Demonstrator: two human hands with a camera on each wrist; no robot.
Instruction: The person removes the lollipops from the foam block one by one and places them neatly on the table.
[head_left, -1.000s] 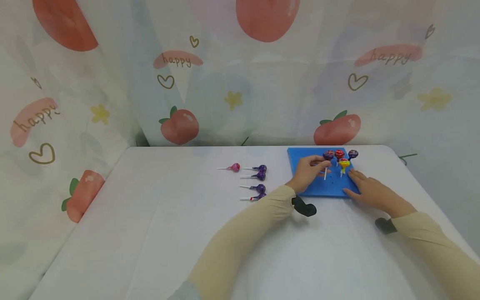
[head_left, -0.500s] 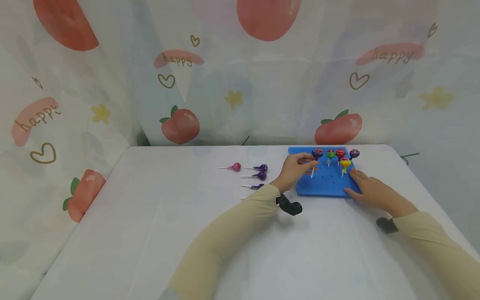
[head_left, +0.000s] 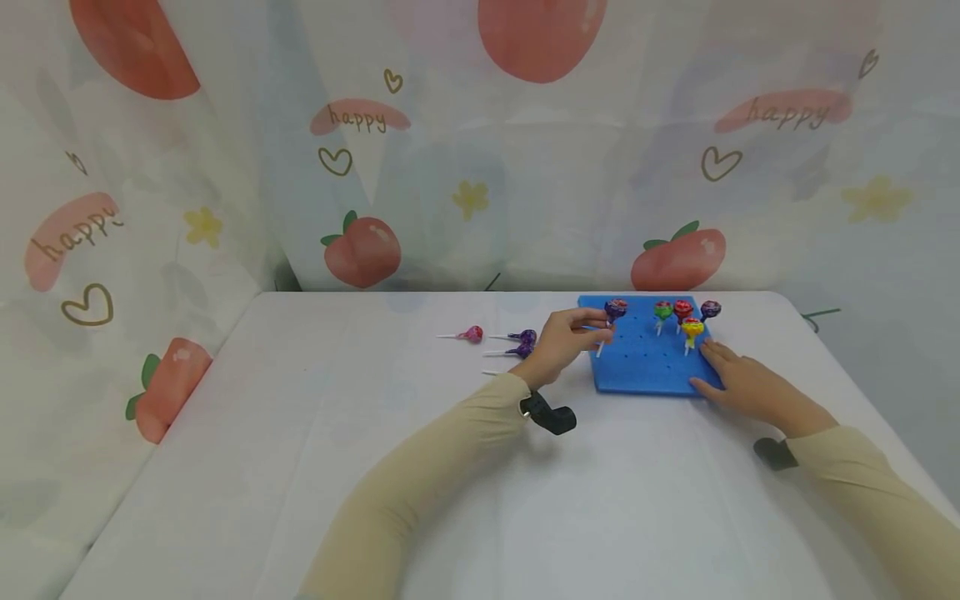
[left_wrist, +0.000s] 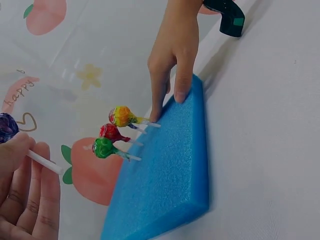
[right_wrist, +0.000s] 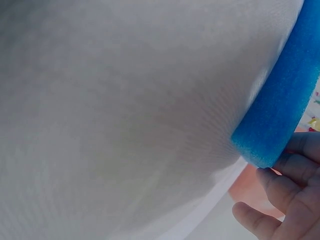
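Note:
My left hand [head_left: 564, 340] pinches a purple lollipop [head_left: 616, 309] near the top of its stick, over the left side of a blue foam board [head_left: 637, 382]. The stick points down, and the left wrist view shows its free end [left_wrist: 52, 166] away from the foam. In the board's far right part stand a green lollipop [head_left: 663, 311], a red lollipop [head_left: 682, 308], a yellow lollipop [head_left: 692, 330] and another purple lollipop [head_left: 710, 310]. My right hand [head_left: 750, 387] rests against the board's right edge, its fingers extended; the right wrist view shows fingers [right_wrist: 282, 189] at the foam's corner.
Left of the board, a pink lollipop [head_left: 472, 334] and purple lollipops [head_left: 527, 336] lie on the white table [head_left: 375, 417]. My left forearm and hand cover some of this row. Small holes dot the board. A patterned curtain [head_left: 547, 183] hangs behind the table.
My left hand has moved left across the board with the purple lollipop. The green lollipop, hidden a second ago, has come into view. My right hand has stayed at the board's edge.

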